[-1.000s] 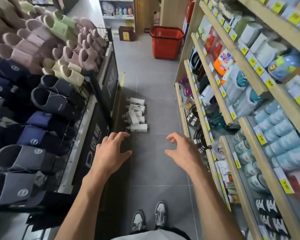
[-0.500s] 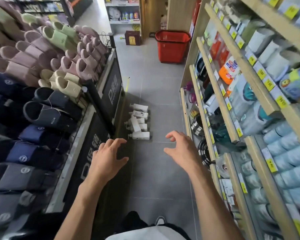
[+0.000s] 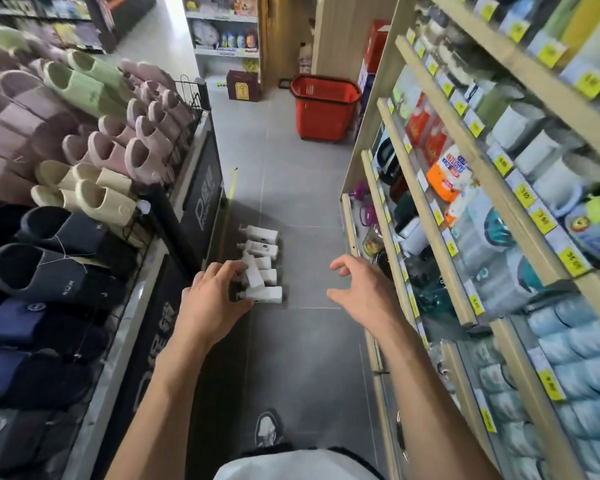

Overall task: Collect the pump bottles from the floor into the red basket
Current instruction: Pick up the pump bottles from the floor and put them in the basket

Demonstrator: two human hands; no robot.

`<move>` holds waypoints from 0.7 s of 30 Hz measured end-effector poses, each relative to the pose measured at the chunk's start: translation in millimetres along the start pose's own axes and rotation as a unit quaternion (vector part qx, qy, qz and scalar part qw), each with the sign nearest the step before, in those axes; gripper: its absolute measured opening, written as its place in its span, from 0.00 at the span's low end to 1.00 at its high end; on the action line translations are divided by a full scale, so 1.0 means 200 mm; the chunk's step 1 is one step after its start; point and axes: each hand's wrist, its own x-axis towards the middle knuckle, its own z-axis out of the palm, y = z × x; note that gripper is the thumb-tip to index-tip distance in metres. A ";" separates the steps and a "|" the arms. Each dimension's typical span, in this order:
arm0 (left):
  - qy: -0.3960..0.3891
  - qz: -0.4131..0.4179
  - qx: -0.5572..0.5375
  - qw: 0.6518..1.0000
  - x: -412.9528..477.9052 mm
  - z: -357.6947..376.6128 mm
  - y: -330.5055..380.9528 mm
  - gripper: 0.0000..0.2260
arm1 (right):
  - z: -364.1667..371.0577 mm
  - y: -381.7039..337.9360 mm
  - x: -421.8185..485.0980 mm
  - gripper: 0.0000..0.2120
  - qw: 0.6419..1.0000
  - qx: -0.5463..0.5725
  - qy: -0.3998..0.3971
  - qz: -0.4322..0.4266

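Left grip (image 3: 210, 303) moved forward, now overlapping pump bottles (image 3: 262, 250) mid-frame; right grip (image 3: 361, 296) alongside; both spread apart, empty.

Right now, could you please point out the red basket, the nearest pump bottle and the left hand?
red basket (image 3: 322, 116): head view, front wall.
nearest pump bottle (image 3: 266, 294): head view, white body.
left hand (image 3: 209, 302): head view, back of hand.

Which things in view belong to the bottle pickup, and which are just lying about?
Job:
pump bottles, lying in a cluster ahead
red basket, farther down the aisle
left hand and right hand, both empty

Not the job:
slippers
packaged goods
brown box
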 end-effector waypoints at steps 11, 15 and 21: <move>-0.019 -0.014 -0.010 1.000 0.32 -0.01 -0.13 0.28 | 0.07 -0.09 0.34 0.18 0.999 -0.015 -0.027 0.018; -0.013 -0.022 -0.005 1.000 0.47 -0.01 -0.11 0.26 | 0.08 -0.08 0.52 0.18 1.000 -0.001 -0.029 0.008; -0.002 -0.030 0.001 1.000 0.71 0.01 0.02 0.25 | -0.01 0.01 0.83 0.18 0.999 0.005 -0.054 -0.006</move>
